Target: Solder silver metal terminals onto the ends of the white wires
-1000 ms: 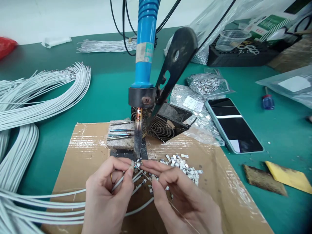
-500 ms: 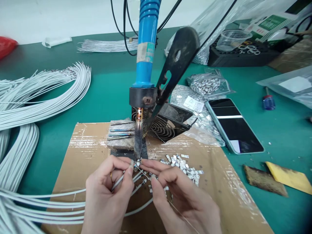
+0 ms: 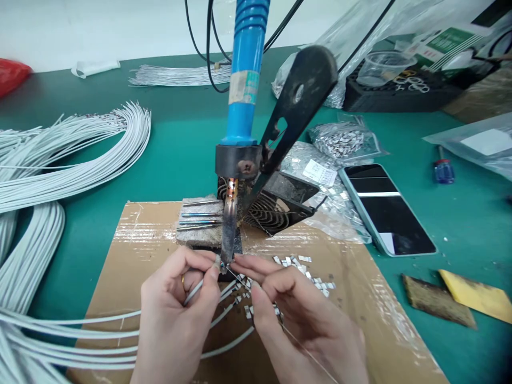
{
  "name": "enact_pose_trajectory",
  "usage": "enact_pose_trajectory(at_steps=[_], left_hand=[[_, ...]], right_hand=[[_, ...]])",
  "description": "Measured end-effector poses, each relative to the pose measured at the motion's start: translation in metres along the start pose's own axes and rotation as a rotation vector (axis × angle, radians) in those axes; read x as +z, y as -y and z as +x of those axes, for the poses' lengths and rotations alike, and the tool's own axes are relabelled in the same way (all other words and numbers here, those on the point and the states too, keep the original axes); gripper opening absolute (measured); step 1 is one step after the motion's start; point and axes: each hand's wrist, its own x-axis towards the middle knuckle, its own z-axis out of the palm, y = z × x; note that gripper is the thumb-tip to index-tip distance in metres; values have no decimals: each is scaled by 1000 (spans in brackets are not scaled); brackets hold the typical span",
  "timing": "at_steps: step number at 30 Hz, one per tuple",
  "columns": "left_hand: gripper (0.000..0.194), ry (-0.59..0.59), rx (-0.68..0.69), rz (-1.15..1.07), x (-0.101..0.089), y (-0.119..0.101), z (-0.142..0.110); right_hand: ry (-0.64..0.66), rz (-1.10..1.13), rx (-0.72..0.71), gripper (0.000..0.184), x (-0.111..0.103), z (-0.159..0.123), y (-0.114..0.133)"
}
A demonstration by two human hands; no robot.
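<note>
Evidently, the person's left hand (image 3: pixel 180 314) pinches a white cable (image 3: pixel 194 293) near its end, and the right hand (image 3: pixel 308 320) clamps a thin wire (image 3: pixel 306 349) between thumb and fingers. Both work over a sheet of cardboard (image 3: pixel 140 256). The cable's end sits just under the dark tip of a blue soldering iron (image 3: pixel 245 80); whether they touch cannot be told. Small white pieces (image 3: pixel 320 285) lie beyond the right hand. Farther back, a phone (image 3: pixel 394 213) rests on the green table (image 3: pixel 180 154).
</note>
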Motion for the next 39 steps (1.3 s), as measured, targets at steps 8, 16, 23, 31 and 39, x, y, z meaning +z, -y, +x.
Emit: enact_pose_trajectory(at_steps=[8,16,23,31,39], left_hand=[[13,9,26,-10,-2,-1,-2],[15,20,53,9,-3,1,-1],[15,26,50,9,-4,0,-1],[14,17,66,31,-3,0,-1],[16,-4,77,18,-5,-1,-2]], right_hand=[[71,-29,-116,24,-10,5,-8],[-17,21,-59,24,-1,-1,-5],[-42,25,-45,24,1,-3,-4],[2,20,-99,24,-3,0,-4],[-66,44,-77,23,5,-2,0]])
